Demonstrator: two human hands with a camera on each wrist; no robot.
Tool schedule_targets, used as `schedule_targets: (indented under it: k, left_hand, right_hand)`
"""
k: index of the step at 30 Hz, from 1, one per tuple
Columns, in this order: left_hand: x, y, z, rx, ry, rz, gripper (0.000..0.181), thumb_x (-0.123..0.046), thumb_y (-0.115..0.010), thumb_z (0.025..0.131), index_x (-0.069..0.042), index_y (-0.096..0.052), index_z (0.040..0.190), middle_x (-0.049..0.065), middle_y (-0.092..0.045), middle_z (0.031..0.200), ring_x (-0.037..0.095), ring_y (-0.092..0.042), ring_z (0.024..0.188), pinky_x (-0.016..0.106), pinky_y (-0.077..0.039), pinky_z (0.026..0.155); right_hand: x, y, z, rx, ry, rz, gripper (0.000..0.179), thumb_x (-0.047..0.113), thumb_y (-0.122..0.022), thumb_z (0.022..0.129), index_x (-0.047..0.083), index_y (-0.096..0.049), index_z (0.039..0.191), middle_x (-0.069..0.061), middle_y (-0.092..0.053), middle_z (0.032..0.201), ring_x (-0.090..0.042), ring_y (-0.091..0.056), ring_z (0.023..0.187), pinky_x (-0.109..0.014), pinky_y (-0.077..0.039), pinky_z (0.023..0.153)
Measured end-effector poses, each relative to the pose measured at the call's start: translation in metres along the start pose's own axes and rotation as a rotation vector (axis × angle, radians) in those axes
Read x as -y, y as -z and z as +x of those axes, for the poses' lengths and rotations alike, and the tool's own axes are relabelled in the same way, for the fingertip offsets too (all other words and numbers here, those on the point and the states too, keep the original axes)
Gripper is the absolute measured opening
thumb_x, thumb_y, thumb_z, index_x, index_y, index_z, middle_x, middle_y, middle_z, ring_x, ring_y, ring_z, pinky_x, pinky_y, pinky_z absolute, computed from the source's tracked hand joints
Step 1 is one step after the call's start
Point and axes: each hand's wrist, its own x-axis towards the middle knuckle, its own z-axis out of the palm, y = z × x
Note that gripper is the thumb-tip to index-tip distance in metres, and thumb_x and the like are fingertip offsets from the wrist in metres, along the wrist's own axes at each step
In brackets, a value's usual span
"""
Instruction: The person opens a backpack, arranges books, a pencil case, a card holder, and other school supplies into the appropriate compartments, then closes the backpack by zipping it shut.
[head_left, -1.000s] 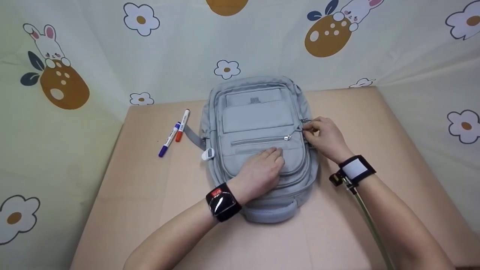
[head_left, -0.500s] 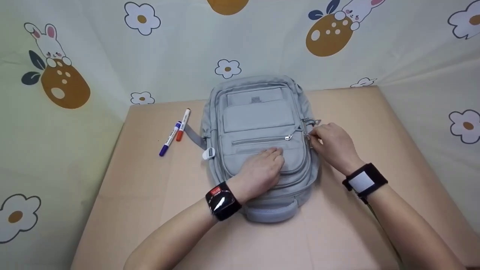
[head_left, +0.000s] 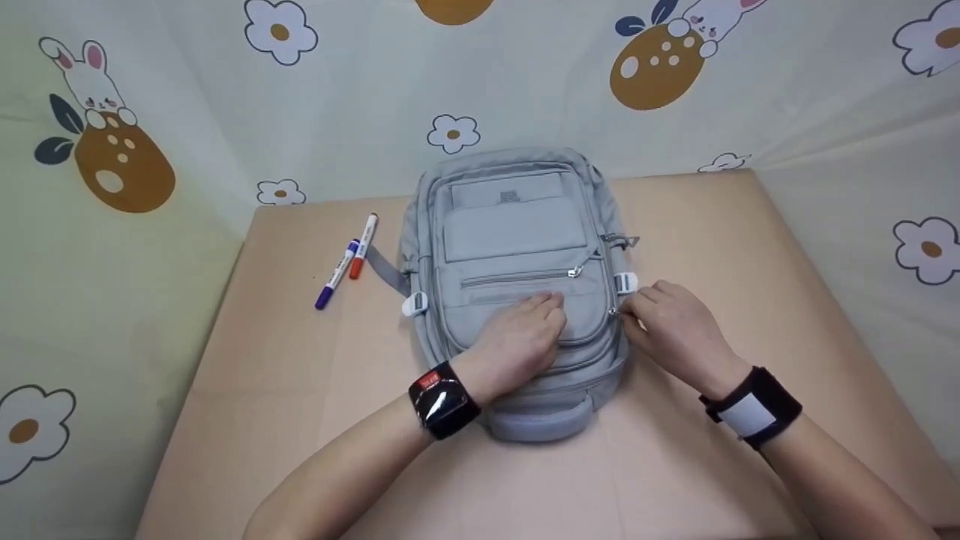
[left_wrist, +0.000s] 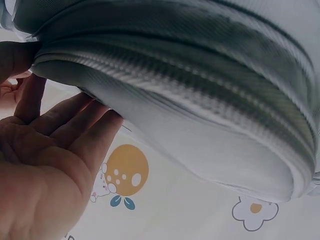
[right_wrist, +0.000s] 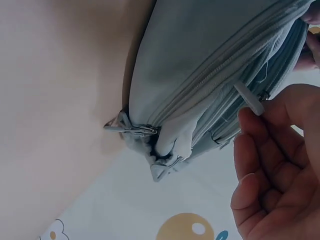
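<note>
A grey backpack [head_left: 517, 221] lies front side up on the table, its carry handle [head_left: 544, 424] nearest me. My left hand [head_left: 514, 345] rests on the lower front pocket, fingers extended along the fabric. In the left wrist view its thumb touches the zipper-lined edge [left_wrist: 150, 80]. At the bag's right side, my right hand [head_left: 679, 334] pinches a zipper pull between thumb and index finger. The right wrist view shows that grey zipper pull [right_wrist: 249, 99] at the fingertips, beside a metal slider, with the other fingers loosely bent.
Two markers, one blue-capped [head_left: 336, 276] and one red-capped [head_left: 364, 247], lie left of the backpack near a grey strap [head_left: 386, 270]. White buckle pieces [head_left: 625, 283] sit on the bag's sides. A patterned cloth [head_left: 360, 105] hangs behind the table [head_left: 285, 390].
My right hand has moved toward me along the bag's right side with the zipper pull, uncovering the white buckle piece there. The left hand stays in place.
</note>
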Motion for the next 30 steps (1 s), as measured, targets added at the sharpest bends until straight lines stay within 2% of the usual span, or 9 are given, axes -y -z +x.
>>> schedule_targets:
  k: [5, 9, 12, 15, 21, 25, 30]
  left_hand:
    - [0.002, 0.001, -0.004, -0.011, 0.005, -0.012, 0.024, -0.017, -0.059, 0.097, -0.002, -0.061, 0.116, 0.02, -0.052, 0.148, 0.032, -0.048, 0.139, 0.041, -0.033, 0.117]
    - [0.006, 0.001, -0.018, -0.103, -0.041, -0.006, 0.022, -0.013, -0.062, 0.094, -0.002, -0.061, 0.113, 0.019, -0.058, 0.142, 0.032, -0.053, 0.135, 0.041, -0.037, 0.115]
    - [0.013, 0.0, -0.033, -0.171, -0.069, 0.013, 0.015, -0.009, -0.06, 0.094, -0.002, -0.061, 0.107, 0.019, -0.061, 0.138, 0.032, -0.056, 0.131, 0.042, -0.04, 0.113]
    - [0.023, 0.0, -0.048, -0.194, -0.074, 0.033, 0.009, -0.007, -0.06, 0.093, -0.003, -0.059, 0.101, 0.019, -0.062, 0.136, 0.033, -0.057, 0.131, 0.042, -0.041, 0.112]
    - [0.043, -0.003, -0.07, -0.242, -0.057, 0.071, 0.012, -0.005, -0.067, 0.087, -0.003, -0.061, 0.097, 0.017, -0.064, 0.133, 0.033, -0.059, 0.127, 0.043, -0.044, 0.109]
    - [0.049, -0.008, -0.076, -0.279, -0.065, 0.075, 0.007, -0.008, -0.067, 0.09, -0.003, -0.064, 0.094, 0.017, -0.065, 0.134, 0.033, -0.06, 0.127, 0.043, -0.047, 0.106]
    - [0.049, -0.011, -0.077, -0.27, -0.056, 0.065, 0.007, -0.008, -0.069, 0.089, -0.005, -0.063, 0.088, 0.016, -0.064, 0.135, 0.032, -0.058, 0.129, 0.041, -0.047, 0.106]
  right_hand:
    - [0.002, -0.004, -0.003, 0.052, -0.154, 0.075, 0.01, 0.004, -0.073, 0.085, 0.009, -0.068, 0.091, 0.001, -0.069, 0.082, -0.019, -0.056, 0.073, -0.034, -0.045, 0.064]
    - [0.005, -0.006, -0.005, 0.091, -0.256, 0.103, 0.006, 0.009, -0.071, 0.088, 0.008, -0.067, 0.093, 0.0, -0.066, 0.08, -0.017, -0.053, 0.072, -0.033, -0.043, 0.063]
    - [0.005, -0.009, -0.007, 0.097, -0.285, 0.115, 0.007, 0.009, -0.069, 0.089, 0.007, -0.067, 0.095, 0.0, -0.062, 0.079, -0.017, -0.051, 0.072, -0.033, -0.041, 0.063]
    - [0.005, -0.01, -0.007, 0.092, -0.288, 0.122, 0.007, 0.009, -0.067, 0.09, 0.007, -0.067, 0.097, 0.001, -0.059, 0.079, -0.017, -0.049, 0.071, -0.032, -0.039, 0.062]
    - [0.004, -0.008, -0.009, 0.032, -0.229, 0.11, 0.01, 0.005, -0.073, 0.088, 0.006, -0.07, 0.098, -0.001, -0.068, 0.085, -0.017, -0.055, 0.074, -0.033, -0.044, 0.065]
    - [0.006, -0.006, -0.01, -0.014, -0.193, 0.101, 0.011, 0.003, -0.078, 0.085, 0.007, -0.072, 0.094, -0.001, -0.07, 0.084, -0.016, -0.057, 0.074, -0.032, -0.046, 0.064]
    - [0.013, -0.004, -0.014, -0.034, -0.164, 0.103, 0.013, 0.0, -0.079, 0.082, 0.008, -0.07, 0.089, 0.0, -0.068, 0.081, -0.016, -0.057, 0.073, -0.031, -0.046, 0.063]
